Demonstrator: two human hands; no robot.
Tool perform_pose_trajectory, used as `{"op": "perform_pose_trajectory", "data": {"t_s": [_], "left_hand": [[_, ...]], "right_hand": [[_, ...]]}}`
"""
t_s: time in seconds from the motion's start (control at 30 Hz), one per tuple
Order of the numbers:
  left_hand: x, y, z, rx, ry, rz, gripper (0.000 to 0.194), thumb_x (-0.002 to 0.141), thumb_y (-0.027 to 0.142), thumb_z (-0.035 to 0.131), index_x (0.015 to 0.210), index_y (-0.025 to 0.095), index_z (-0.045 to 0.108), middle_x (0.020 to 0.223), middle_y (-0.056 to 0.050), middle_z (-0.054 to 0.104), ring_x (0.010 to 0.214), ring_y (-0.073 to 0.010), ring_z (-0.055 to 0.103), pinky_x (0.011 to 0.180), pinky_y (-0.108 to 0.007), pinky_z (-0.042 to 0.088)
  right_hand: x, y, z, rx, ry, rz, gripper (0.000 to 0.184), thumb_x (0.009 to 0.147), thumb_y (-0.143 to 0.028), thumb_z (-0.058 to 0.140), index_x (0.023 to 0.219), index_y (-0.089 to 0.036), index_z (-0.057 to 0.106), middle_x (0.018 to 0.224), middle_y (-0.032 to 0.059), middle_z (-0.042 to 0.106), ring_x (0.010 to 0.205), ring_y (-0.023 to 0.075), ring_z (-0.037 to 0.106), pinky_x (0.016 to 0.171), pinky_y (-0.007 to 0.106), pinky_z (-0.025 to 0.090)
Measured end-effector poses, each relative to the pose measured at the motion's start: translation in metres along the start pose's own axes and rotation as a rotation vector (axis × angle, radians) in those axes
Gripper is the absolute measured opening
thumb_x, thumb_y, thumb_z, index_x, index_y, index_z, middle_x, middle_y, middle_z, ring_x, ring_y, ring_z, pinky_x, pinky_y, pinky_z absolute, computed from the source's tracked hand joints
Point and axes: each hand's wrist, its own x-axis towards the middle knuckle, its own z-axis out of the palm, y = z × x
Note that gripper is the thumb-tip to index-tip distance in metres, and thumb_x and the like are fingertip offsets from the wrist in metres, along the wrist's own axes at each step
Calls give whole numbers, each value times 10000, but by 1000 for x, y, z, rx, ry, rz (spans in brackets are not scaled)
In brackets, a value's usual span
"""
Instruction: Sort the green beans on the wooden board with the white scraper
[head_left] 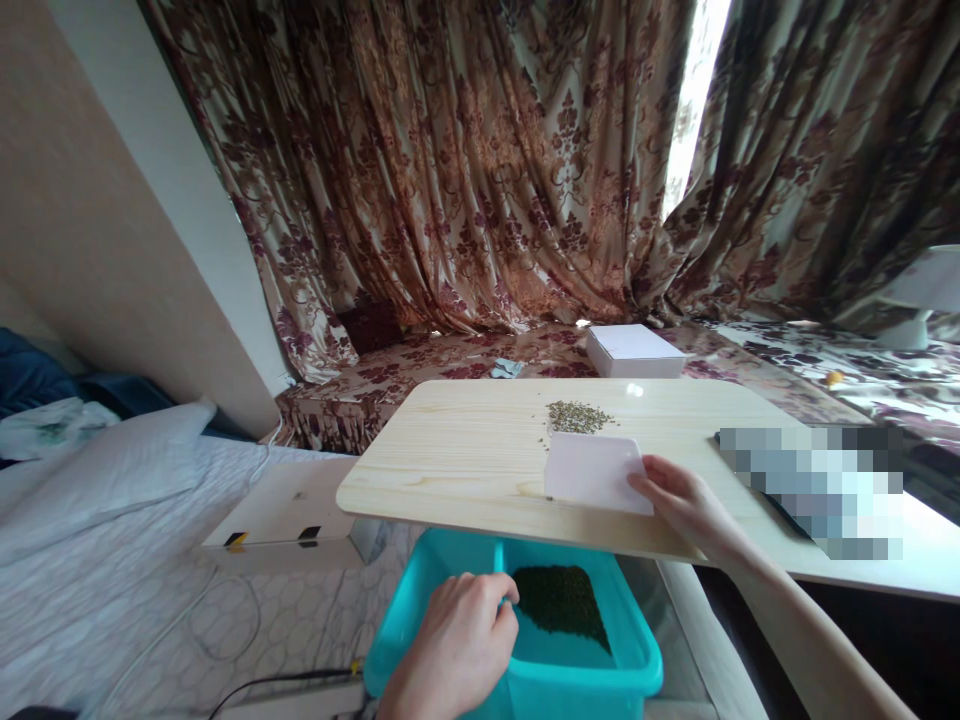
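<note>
1. White card [592, 470]: it is over the table [450, 440], near the front edge, just on the near side of the loose grains; flat or slightly tilted, I cannot tell. It looks light, thin and fairly stiff, perhaps slippery, more likely to crease than break. The right edge, away from the grains, seems the best hold. Count: 1.
2. Farthest left, on the bed [75, 600]: 1 pillow [150, 470], then 1 flat white carton [289, 500].
3. Turquoise tub [397, 600]: 1, with 2 compartments, below the table's front edge. It looks like light, rigid plastic, best taken by the rim.
4. Left hand [472, 630]: 1, over the tub's divider, fingers curled well in. The fingertips are hidden, so I cannot tell whether they pinch anything.
5. Dark grains [562, 598]: 1 patch, in the right compartment; single grains are too small to count.
6. Loose grains [576, 416]: 1 main heap on the table, with strays around it, uncounted. They look dry and light, apt to scatter.
7. White box [636, 345]: 1, beyond the table's far edge.
8. Right hand [675, 495]: 1, thumb and fingers closed on the card's right edge.
9. Blurred object [780, 470]: 1, dark-edged, on the table's right part.
</note>
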Motion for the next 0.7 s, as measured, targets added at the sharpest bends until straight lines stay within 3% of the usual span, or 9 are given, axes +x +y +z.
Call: {"op": "perform_pose_trajectory", "data": {"t_s": [0.13, 0.17, 0.3, 0.37, 0.7], "left_hand": [[0, 1, -2, -4, 4, -7, 372, 859, 251, 379, 1074, 238, 682, 1064, -45, 690, 1048, -236, 580, 906, -318, 395], [-1, 1, -2, -5, 4, -8, 372, 859, 253, 380, 1075, 237, 683, 1064, -47, 690, 1048, -238, 580, 905, -321, 396], [-1, 2, -1, 1, 6, -4, 376, 861, 244, 375, 1077, 233, 683, 1068, -51, 689, 1050, -232, 580, 912, -315, 395], [0, 2, 0, 8, 1, -12, 375, 863, 242, 377, 1081, 233, 682, 1070, -52, 689, 1053, -227, 580, 918, -307, 392], [0, -1, 1, -5, 3, -8, 375, 860, 242, 378, 1079, 239, 682, 1067, -53, 690, 1057, -235, 581, 919, -319, 397]], "right_hand": [[-13, -11, -6, 16, -184, 43, 390, 668, -574, 686, 750, -193, 669, 739, 56, 719, 693, 216, 655, 599, 290, 526], [-13, -13, -8, 21, -160, 42, 383, 668, -565, 690, 760, -194, 676, 748, 59, 723, 705, 218, 659, 610, 291, 529], [-3, -10, -13, 5, 174, 1, 277, 669, -484, 697, 752, -221, 671, 757, 63, 735, 722, 226, 676, 622, 294, 533], [5, -5, -12, -27, 263, -1, 201, 684, -417, 685, 755, -230, 668, 779, 63, 746, 734, 230, 687, 629, 299, 538], [27, 15, 3, -17, 258, -12, 122, 691, -342, 619, 758, -241, 621, 793, 51, 755, 749, 223, 710, 646, 316, 550]]}}
